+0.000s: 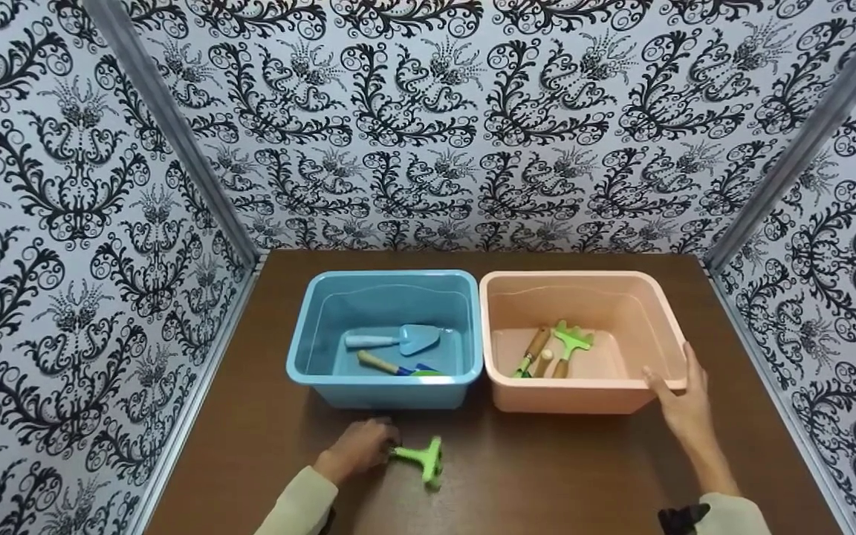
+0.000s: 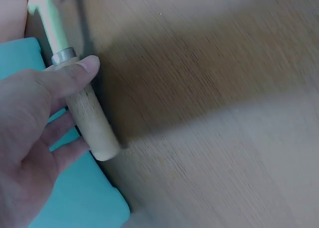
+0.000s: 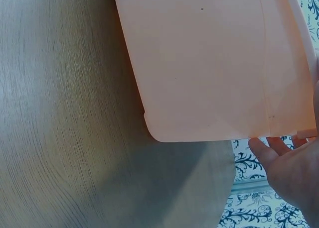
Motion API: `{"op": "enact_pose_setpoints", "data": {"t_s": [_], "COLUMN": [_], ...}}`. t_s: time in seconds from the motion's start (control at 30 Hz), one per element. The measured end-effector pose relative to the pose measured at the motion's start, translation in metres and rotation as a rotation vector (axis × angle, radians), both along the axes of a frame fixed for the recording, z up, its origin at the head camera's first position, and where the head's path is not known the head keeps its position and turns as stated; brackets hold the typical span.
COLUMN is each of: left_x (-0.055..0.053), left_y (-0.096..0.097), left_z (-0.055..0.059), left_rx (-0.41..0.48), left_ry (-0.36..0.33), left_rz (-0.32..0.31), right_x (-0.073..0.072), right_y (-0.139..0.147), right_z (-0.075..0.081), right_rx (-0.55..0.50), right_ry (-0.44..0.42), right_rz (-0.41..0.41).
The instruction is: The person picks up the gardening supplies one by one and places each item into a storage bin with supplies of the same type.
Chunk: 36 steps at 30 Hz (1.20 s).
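Note:
My left hand (image 1: 365, 446) holds a small green hand rake (image 1: 422, 457) above the table, in front of the blue bin. Its wooden handle (image 2: 92, 121) lies between my thumb and fingers in the left wrist view, with a metal collar near the thumb. At the front right corner of the peach bin (image 1: 569, 397) is my right hand (image 1: 688, 405), gripping the rim with the thumb over the front edge and the fingers along the outer side. The right wrist view shows those fingers (image 3: 264, 153) against the bin's wall; the thumb is hard to make out there.
The blue bin (image 1: 391, 394) stands left of the peach one, holding a light blue trowel (image 1: 419, 339) and a wooden-handled tool (image 1: 380, 363). Inside the peach bin lie a green garden fork (image 1: 573, 338) and other wooden-handled tools. Patterned walls (image 1: 428, 148) enclose the brown table (image 1: 532, 475).

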<state>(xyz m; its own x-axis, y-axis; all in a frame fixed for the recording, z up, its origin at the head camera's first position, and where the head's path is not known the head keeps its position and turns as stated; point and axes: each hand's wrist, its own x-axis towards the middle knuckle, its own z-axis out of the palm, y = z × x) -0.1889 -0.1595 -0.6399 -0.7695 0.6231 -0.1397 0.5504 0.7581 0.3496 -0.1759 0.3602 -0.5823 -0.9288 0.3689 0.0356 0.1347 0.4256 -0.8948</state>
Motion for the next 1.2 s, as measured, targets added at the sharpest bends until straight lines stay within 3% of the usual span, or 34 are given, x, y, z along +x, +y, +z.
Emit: {"op": "enact_pose_setpoints", "data": {"t_s": [0.2,0.4,0.67,0.97,1.2], "left_x": [0.002,0.001,0.007,0.011,0.015], "left_y": [0.007,0.019,0.035,0.052,0.063], "left_z": [0.0,0.009,0.022,0.041,0.057], "left_rx": [-0.022,-0.013,0.003,-0.002,0.011], "left_ry": [0.1,0.036,0.07,0.011,0.051], "left_rz": [-0.037,-0.065,-0.137,-0.131,-0.155], "right_x": [0.0,0.0,0.0,0.001,0.003], "right_y": [-0.002,-0.002,-0.002,-0.002,-0.002], "right_z": [0.0,0.0,-0.001,-0.001,0.001], "right_rx": [0.007,0.01,-0.008,-0.007,-0.009], "right_ry": [0.001,0.006,0.005,-0.008,-0.012], "right_rz": [-0.005,-0.008,-0.009,-0.01,-0.001]}}
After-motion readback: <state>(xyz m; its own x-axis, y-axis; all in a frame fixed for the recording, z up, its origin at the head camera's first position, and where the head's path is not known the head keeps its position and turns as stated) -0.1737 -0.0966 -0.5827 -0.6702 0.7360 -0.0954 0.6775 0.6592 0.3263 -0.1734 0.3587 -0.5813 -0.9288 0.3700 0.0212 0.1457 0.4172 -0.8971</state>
